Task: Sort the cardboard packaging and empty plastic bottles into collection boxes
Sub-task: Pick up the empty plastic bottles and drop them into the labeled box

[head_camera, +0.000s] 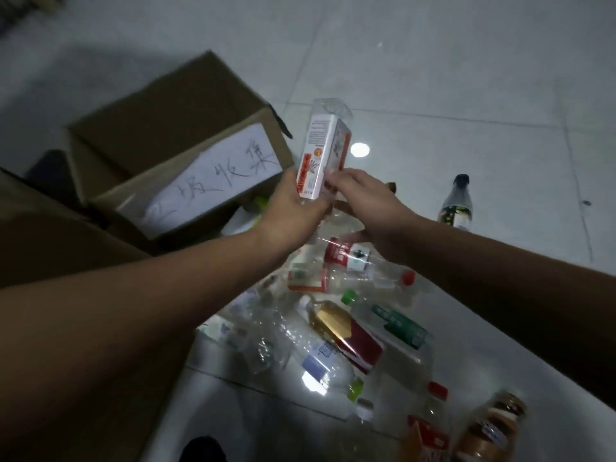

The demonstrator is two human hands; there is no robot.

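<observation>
A small white-and-red cardboard carton (316, 155) stands upright against a clear plastic bottle (333, 110) behind it. My left hand (293, 208) grips the carton's lower end. My right hand (363, 198) pinches the same bundle from the right. Just left of them lies an open cardboard collection box (160, 128) with a handwritten white label (213, 175). Below my hands a heap of empty plastic bottles (320, 345) and a red-and-gold carton (350, 335) covers the floor.
A second cardboard box (50, 241) fills the left edge. A dark-capped bottle (456, 205) stands upright on the tiles at right. Brown bottles (490, 428) stand at the lower right. Pale floor tiles stretch beyond.
</observation>
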